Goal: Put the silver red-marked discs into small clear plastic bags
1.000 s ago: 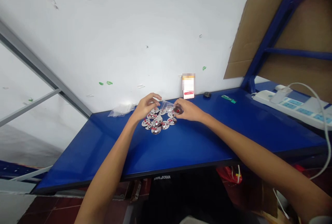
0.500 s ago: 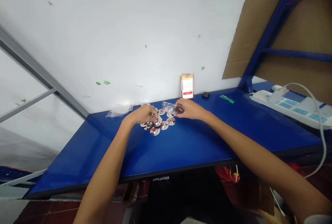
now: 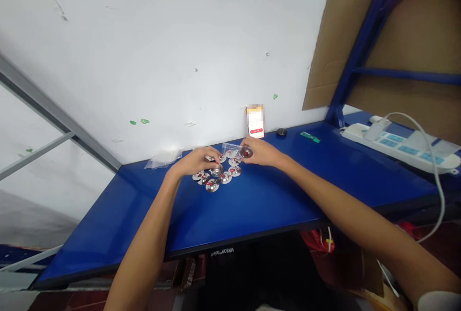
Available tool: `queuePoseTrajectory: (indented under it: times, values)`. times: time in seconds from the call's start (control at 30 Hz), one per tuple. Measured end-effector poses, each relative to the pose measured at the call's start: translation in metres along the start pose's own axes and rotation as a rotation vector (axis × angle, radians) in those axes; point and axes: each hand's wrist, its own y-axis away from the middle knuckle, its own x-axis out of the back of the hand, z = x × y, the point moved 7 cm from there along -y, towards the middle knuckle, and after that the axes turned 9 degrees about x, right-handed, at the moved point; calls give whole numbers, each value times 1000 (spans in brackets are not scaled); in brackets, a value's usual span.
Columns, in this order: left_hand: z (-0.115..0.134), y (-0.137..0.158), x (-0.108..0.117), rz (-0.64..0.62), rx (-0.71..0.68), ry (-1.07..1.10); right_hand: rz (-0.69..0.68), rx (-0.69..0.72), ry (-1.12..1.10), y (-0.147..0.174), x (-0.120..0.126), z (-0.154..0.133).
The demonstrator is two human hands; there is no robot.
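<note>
Several silver finger cymbals, domed metal discs with red loops, lie in a rough ring on the blue table (image 3: 201, 224); one finger cymbal (image 3: 212, 185) is at the ring's near edge. My left hand (image 3: 200, 160) reaches over the ring from the left. Its thumb and fingers pinch another finger cymbal (image 3: 216, 171) by its red loop. On the right, my right hand (image 3: 261, 151) is closed on a darker-looking finger cymbal (image 3: 247, 152) and the end of a clear plastic bag (image 3: 231, 150). The bag stretches leftward over the far side of the ring.
A lit phone (image 3: 255, 122) leans on the wall behind my right hand. Clear plastic packaging (image 3: 163, 158) lies at the back left. A black round object (image 3: 281, 132), a small green item (image 3: 310, 137) and a white power strip (image 3: 399, 146) with a cable are to the right.
The view has shifted slightly. My left hand's fingers have straightened a little, and the finger cymbal in them shows more fully. My right hand keeps its hold on the finger cymbal and bag.
</note>
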Motion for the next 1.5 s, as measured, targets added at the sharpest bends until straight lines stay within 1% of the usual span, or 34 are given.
queuePoseTrajectory:
  times: [0.07, 0.13, 0.2, 0.23, 0.3, 0.4, 0.47, 0.67, 0.83, 0.97, 1.1, 1.27, 1.3, 1.43, 1.5]
  values:
    - [2, 5, 7, 16, 38, 133, 9, 11, -5, 0, 1, -1]
    - [0, 8, 11, 4, 81, 259, 19, 26, -3, 0, 1, -3]
    - [-5, 9, 13, 7, 108, 337, 33, 37, 2, 0, 2, -4]
    - [-8, 8, 15, 30, 113, 357, 39, 40, 4, 0, 1, -4]
    - [-15, 6, 20, 118, 113, 373, 50, 47, -2, 0, 1, -5]
    - [-21, 1, 26, 290, 95, 396, 56, 58, -33, 0, -1, -5]
    - [-20, -2, 22, 339, 95, 429, 54, 57, -52, -1, -3, -5]
    - [-12, -6, 6, 357, 187, 619, 82, 65, -122, -1, -10, -3]
    - [-10, -10, -8, 237, 188, 712, 112, 69, -167, -2, -12, -2]
    - [-10, -12, -15, 223, 207, 779, 103, 93, -161, -2, -15, -3]
    - [-14, -12, -16, 300, 276, 772, 99, 74, -116, -2, -15, -2]
    - [-25, -11, -6, 430, 318, 771, 82, 78, -90, -1, -13, -4]
    - [-27, -11, -4, 434, 319, 775, 79, 80, -85, -1, -13, -4]
    - [-28, -12, -6, 381, 332, 772, 76, 90, -80, 0, -13, -3]
    - [-28, -12, -8, 384, 333, 780, 78, 94, -87, 0, -14, -3]
